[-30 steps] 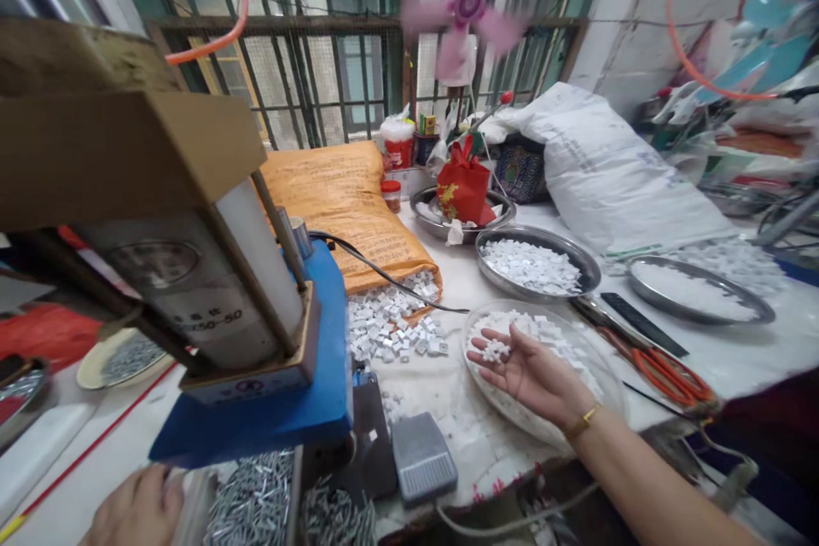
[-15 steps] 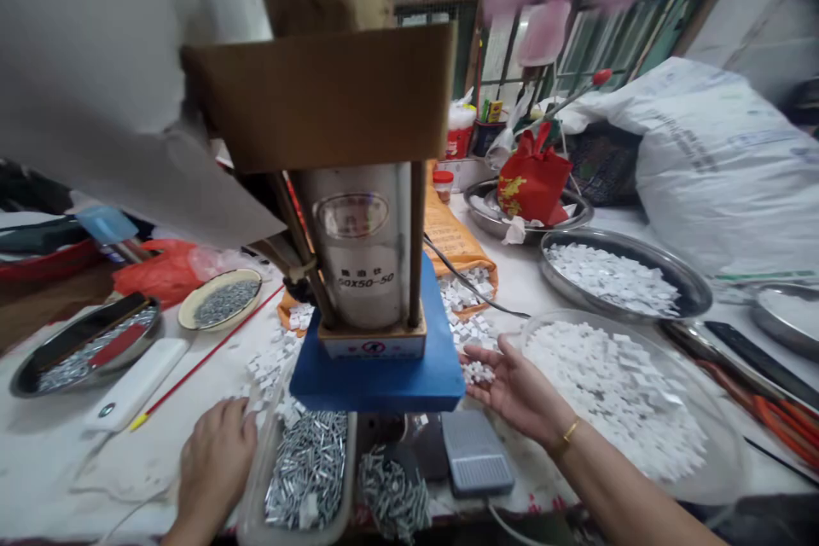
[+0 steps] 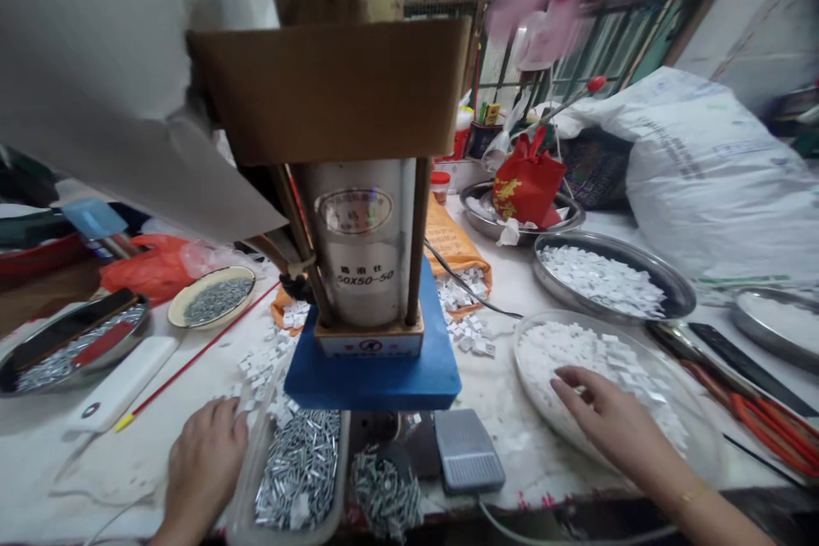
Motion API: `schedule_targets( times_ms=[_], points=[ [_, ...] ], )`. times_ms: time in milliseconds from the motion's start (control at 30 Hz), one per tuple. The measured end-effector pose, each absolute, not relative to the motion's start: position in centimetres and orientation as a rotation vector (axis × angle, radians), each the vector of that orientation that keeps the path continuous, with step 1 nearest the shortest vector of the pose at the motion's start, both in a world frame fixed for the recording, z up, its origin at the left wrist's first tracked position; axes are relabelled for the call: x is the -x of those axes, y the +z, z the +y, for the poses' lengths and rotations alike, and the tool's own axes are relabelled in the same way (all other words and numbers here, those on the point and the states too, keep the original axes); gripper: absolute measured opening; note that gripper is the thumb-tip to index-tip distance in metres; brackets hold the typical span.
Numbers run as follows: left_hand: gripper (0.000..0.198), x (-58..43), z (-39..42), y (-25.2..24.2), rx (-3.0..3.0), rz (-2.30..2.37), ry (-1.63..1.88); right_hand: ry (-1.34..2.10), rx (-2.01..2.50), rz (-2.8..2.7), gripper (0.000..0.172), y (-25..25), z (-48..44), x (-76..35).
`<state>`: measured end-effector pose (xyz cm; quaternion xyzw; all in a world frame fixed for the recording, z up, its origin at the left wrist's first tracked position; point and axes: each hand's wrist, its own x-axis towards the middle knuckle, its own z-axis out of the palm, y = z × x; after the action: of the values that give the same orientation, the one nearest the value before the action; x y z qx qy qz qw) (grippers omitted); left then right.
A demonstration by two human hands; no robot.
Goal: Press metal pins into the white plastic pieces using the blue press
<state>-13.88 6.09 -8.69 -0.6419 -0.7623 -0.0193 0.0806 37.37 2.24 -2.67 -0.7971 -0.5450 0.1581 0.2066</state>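
Note:
My right hand (image 3: 611,414) lies palm down in the clear dish (image 3: 697,435) of small white plastic pieces (image 3: 598,354), fingers stretched over them. My left hand (image 3: 203,462) rests at the left rim of a clear tray (image 3: 256,478) full of small silver metal pins (image 3: 300,465), fingers curled down; whether it holds anything is hidden. Between the hands stands a press with a blue base (image 3: 374,363) and a grey cylinder (image 3: 362,235) under a cardboard cover (image 3: 333,90). A grey foot-pedal box (image 3: 466,450) sits in front of it.
A steel pan of white pieces (image 3: 611,277) stands behind the clear dish. Orange-handled scissors (image 3: 761,409) lie at the right. A red bag (image 3: 528,183) sits in another pan. A big white sack (image 3: 710,171) fills the right rear. Dishes of metal parts (image 3: 214,297) stand left.
My right hand turned palm down and moved right, from beside the press base into the clear dish; the white pieces it held in its palm are out of sight. My left hand barely moved.

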Motion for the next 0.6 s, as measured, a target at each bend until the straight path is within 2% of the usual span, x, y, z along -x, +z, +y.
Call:
schedule_targets(
  times_ms=[133,200,267,367,467,600],
  points=[
    [0.034,13.8,6.0,-8.6,1.917,-2.260,-0.035,0.473,2.342,-1.732,0.063,-4.7,1.1,-40.0],
    [0.034,13.9,6.0,-8.7,1.919,-2.253,-0.034,0.523,2.323,-1.727,0.064,-5.1,1.5,-39.9],
    [0.034,14.0,6.0,-8.9,1.916,-2.261,-0.039,0.545,2.288,-1.648,0.057,-5.2,2.2,-39.4],
    [0.034,14.1,6.0,-8.9,1.916,-2.273,-0.044,0.586,2.186,-1.532,0.036,-5.0,3.0,-38.9],
    [0.035,14.0,6.0,-8.8,1.910,-2.285,-0.025,0.744,1.999,-1.152,0.018,-4.4,3.3,-39.1],
    [0.036,13.9,5.9,-8.4,1.920,-2.323,-0.013,0.919,1.832,-0.748,0.023,-3.3,3.4,-39.5]
  ],
)
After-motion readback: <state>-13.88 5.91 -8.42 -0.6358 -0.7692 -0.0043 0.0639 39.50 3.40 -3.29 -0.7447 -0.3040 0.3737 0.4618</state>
